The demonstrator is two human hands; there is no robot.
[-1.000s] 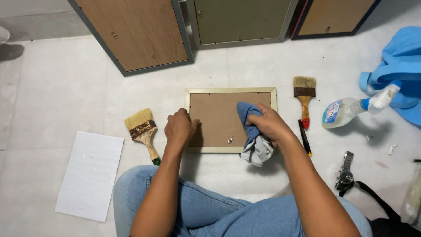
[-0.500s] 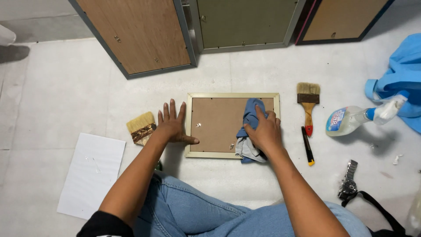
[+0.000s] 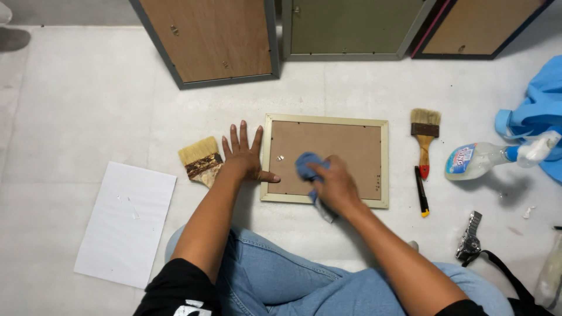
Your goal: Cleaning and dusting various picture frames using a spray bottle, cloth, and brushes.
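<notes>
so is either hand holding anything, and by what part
The right hand grips a bunched blue cloth by its near end; the left hand lies flat, holding nothing.

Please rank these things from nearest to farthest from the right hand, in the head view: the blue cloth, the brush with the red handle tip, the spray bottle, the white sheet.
1. blue cloth: under the right hand, on the picture frame.
2. brush with the red handle tip: on the floor just right of the frame.
3. spray bottle: farther right, lying on its side.
4. white sheet: far left, beyond the left arm.
</notes>
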